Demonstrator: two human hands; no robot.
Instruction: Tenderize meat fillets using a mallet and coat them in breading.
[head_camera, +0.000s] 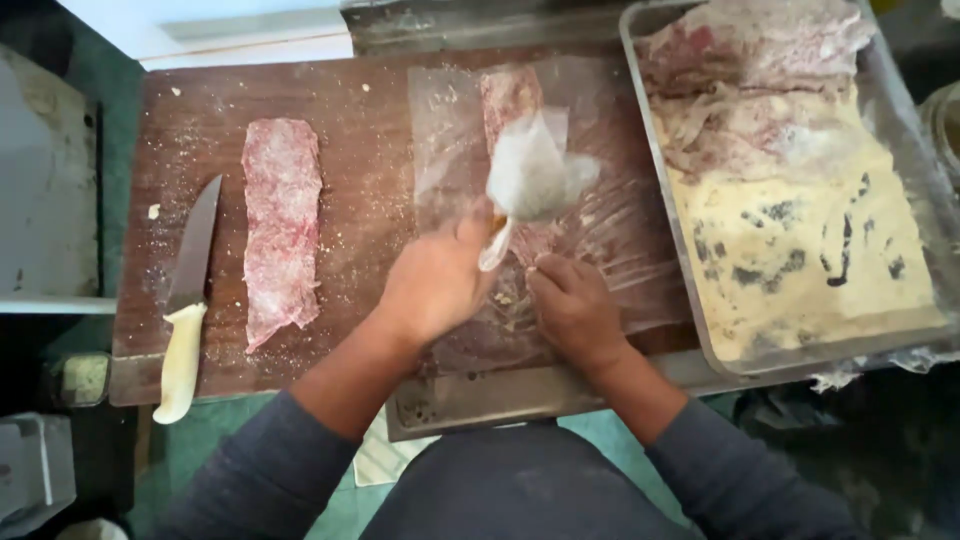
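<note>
My left hand (435, 280) grips the pale handle of a meat mallet (530, 180) whose head is wrapped in clear plastic film. The mallet head hovers over a strip of raw meat (510, 100) lying under a clear plastic sheet (610, 230) on a dark wooden cutting board (370, 200). My right hand (572, 305) presses down on the near edge of that plastic sheet, fingers curled. A second flattened, floured strip of meat (282, 225) lies bare on the board's left part.
A knife with a cream handle (185, 320) rests along the board's left edge. At the right stands a metal tray (905, 345) holding breadcrumbs and several breaded meat pieces. A grey block sits at the far left.
</note>
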